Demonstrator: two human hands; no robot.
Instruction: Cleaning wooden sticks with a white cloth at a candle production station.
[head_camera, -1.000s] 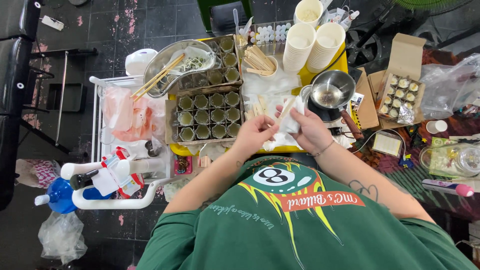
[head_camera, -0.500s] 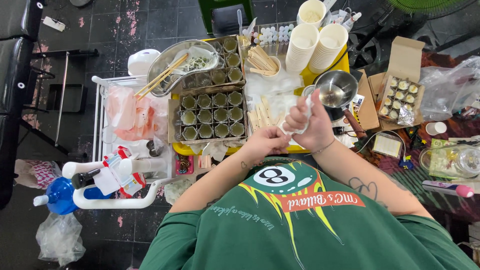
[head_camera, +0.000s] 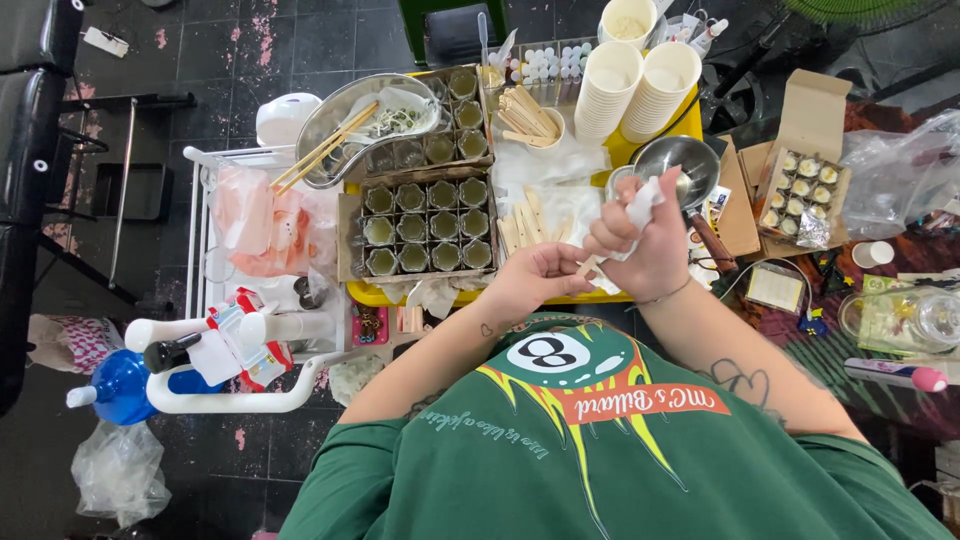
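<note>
Near the middle of the frame the right hand (head_camera: 648, 245) is raised above the desk (head_camera: 620, 150), its grip closed around a crumpled white wipe (head_camera: 640, 205) whose end sticks up just left of a steel bowl (head_camera: 678, 160). The left hand (head_camera: 535, 280) sits just beside it, lower and to the left, fingers curled in a narrow grip on a wooden stick (head_camera: 588, 266) that runs across to the right hand. More wooden sticks (head_camera: 528, 215) lie on white paper above the hands. Left of them, a cardboard tray of small jars (head_camera: 425, 228) fills the centre left. Stacks of paper cups (head_camera: 640, 85) stand at the upper middle, and a small open box of little pots (head_camera: 805, 180) sits at the right.
</note>
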